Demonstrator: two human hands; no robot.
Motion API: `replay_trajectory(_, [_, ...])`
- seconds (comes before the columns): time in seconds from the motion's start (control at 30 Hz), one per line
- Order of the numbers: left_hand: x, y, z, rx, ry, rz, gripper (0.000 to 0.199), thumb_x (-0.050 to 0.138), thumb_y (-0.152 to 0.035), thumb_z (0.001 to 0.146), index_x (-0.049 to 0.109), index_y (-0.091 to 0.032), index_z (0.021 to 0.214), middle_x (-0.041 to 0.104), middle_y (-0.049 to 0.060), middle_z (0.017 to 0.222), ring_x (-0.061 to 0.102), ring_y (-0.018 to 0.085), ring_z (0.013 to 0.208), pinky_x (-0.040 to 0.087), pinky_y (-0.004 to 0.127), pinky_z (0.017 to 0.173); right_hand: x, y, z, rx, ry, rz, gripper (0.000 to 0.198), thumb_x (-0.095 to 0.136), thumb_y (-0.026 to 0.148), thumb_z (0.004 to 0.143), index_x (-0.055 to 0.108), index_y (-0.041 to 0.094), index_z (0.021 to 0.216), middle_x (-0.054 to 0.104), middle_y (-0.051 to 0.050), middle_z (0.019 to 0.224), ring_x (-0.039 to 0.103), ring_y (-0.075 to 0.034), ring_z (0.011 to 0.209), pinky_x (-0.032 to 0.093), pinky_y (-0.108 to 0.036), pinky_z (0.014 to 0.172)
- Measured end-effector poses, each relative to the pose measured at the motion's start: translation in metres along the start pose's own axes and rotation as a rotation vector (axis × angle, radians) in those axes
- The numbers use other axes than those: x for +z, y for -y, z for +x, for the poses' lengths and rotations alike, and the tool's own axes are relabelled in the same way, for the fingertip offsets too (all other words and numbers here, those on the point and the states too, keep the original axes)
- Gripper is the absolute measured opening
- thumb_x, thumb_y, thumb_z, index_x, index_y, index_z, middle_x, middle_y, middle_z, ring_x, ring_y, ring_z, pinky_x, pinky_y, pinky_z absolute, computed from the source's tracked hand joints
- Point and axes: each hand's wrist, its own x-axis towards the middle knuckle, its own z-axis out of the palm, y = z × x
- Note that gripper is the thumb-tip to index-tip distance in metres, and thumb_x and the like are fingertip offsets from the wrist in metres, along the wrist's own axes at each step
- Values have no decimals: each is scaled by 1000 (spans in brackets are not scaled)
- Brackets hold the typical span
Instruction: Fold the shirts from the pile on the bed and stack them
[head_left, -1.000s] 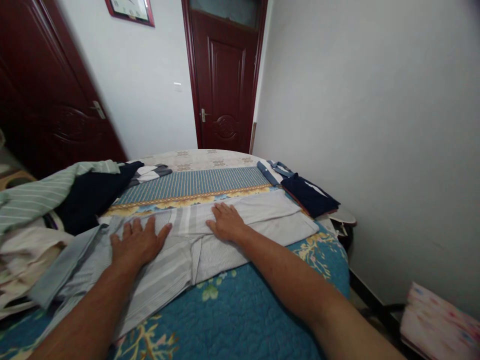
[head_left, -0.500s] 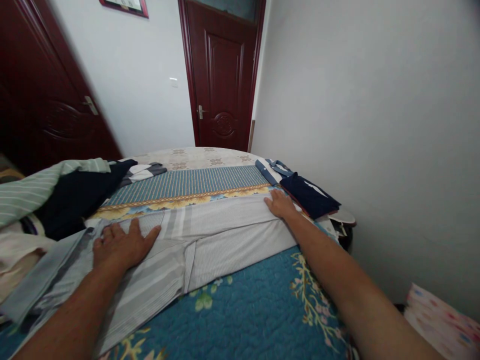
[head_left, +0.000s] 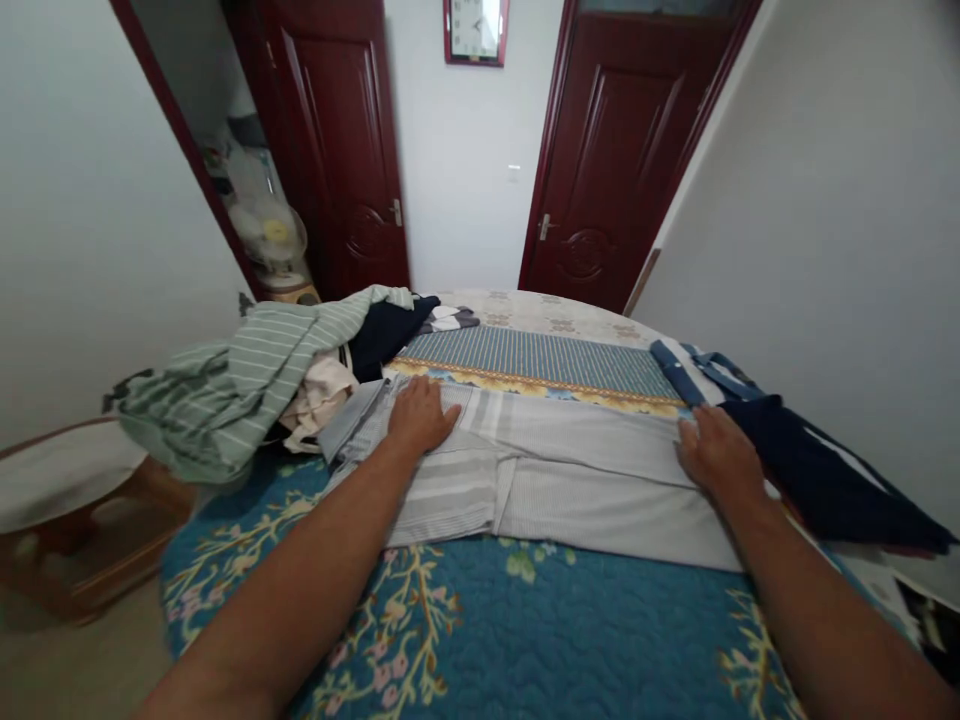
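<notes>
A grey and white striped shirt (head_left: 585, 475) lies lengthwise across the bed, partly folded over itself, with its collar end to the left. My left hand (head_left: 421, 415) rests on the cloth near that end, fingers laid down and thumb spread. At the opposite end, my right hand (head_left: 718, 452) lies on the shirt's right edge, its thumb apart from the fingers. Close beyond the right hand are a folded navy garment (head_left: 825, 470) and a folded blue and white garment (head_left: 701, 370).
A loose heap with a green striped garment (head_left: 270, 345), a cream cloth (head_left: 322, 392) and a navy piece (head_left: 386, 335) sits at the left. Beneath everything is a teal floral quilt (head_left: 585, 630). A wooden stool (head_left: 75, 470) stands left of the bed; a wall (head_left: 847, 230) borders the right.
My view has swung left, bringing the stool, fan and whole heap into sight. The shirt's collar end looks drawn in and straighter. Both hands remain on the shirt.
</notes>
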Motion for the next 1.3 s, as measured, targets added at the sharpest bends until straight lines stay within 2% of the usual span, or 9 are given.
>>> replay_trajectory(0.1, [1, 1, -2, 103, 1, -32, 76, 40, -66, 103, 56, -13, 155, 47, 21, 168, 32, 39, 161, 20, 55, 131, -1, 33, -2, -127, 67, 79, 61, 36, 43, 107, 58, 3, 147, 57, -28, 154, 48, -36, 150, 41, -54, 123])
replay_trajectory(0.27, [3, 2, 1, -56, 147, -45, 97, 30, -80, 99, 41, -11, 167, 36, 28, 172, 29, 46, 161, 19, 64, 128, 2, 85, -11, -136, 385, 64, 63, 34, 50, 109, 53, 11, 156, 49, -22, 164, 44, -35, 154, 39, -56, 123])
replay_trajectory(0.5, [7, 3, 8, -51, 153, -4, 97, 27, -78, 99, 39, -10, 167, 36, 31, 171, 30, 46, 161, 22, 64, 126, -17, 84, -7, 27, 541, -21, 69, 30, 57, 111, 42, 15, 164, 37, -18, 173, 34, -34, 160, 31, -56, 127])
replay_trajectory(0.77, [12, 7, 9, -9, 74, -30, 92, 32, -77, 99, 46, -11, 162, 45, 29, 166, 38, 46, 156, 29, 64, 123, -32, 41, -21, 165, 515, -90, 69, 29, 58, 111, 45, 15, 162, 40, -19, 171, 36, -35, 157, 33, -58, 124])
replay_trajectory(0.9, [6, 8, 10, 99, 31, -86, 81, 38, -70, 101, 51, -13, 157, 54, 24, 160, 46, 39, 151, 36, 57, 122, -39, 33, -29, 244, 392, -130, 62, 33, 52, 110, 58, 11, 148, 55, -24, 158, 47, -37, 147, 37, -57, 119])
replay_trajectory(1.0, [-2, 7, 5, 142, 55, -100, 77, 42, -66, 102, 48, -14, 158, 49, 21, 165, 42, 36, 154, 34, 56, 124, -46, 42, -34, 283, 213, -127, 56, 32, 44, 110, 64, 7, 137, 67, -27, 139, 58, -37, 132, 41, -57, 113])
replay_trajectory(1.13, [-12, -10, -25, 176, 81, -120, 77, 43, -63, 103, 41, -16, 164, 38, 19, 174, 29, 36, 163, 25, 59, 129, -60, 83, -38, 121, 49, 40, 54, 34, 37, 109, 61, 5, 142, 64, -27, 145, 57, -36, 137, 41, -55, 117])
replay_trajectory(1.2, [-14, -23, -46, 263, 111, -140, 79, 44, -65, 103, 39, -18, 166, 38, 17, 175, 28, 37, 164, 22, 60, 130, -68, 124, -40, -4, 72, 158, 55, 36, 38, 108, 58, 8, 149, 58, -24, 155, 50, -35, 147, 38, -54, 122])
replay_trajectory(1.3, [-15, -38, -70, 368, 152, -162, 76, 42, -65, 104, 40, -22, 167, 38, 16, 175, 28, 38, 164, 21, 59, 131, -82, 203, -46, -225, 236, 321, 60, 38, 39, 109, 49, 12, 161, 42, -18, 170, 33, -32, 161, 28, -53, 130])
